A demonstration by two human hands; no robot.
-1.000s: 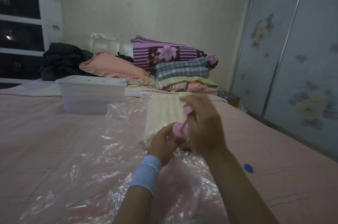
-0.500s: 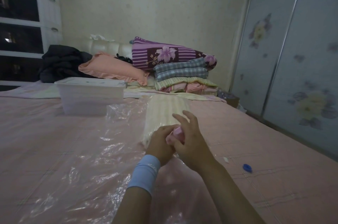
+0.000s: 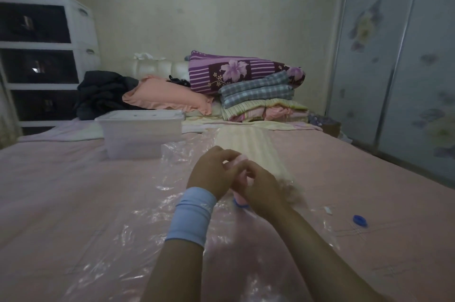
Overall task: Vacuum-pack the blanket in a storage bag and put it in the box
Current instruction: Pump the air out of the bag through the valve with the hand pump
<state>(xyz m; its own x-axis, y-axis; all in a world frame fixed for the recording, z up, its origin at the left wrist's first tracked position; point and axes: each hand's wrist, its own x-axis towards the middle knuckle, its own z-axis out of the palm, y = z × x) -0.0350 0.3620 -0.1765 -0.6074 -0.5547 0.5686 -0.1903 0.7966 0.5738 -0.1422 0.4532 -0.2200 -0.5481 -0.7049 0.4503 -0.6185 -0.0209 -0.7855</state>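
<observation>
Head-worn view, forward-down over bed (image 3: pixel 73 203)

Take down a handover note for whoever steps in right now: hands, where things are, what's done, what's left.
Left hand and right hand both grip the pink pump, set on the blue valve.
Cream blanket lies folded in the clear storage bag; lidded box behind, left; blue cap on the bed, right.
Done: blanket bagged, pump seated.
Left: pump air out, cap valve, box the bag.
</observation>
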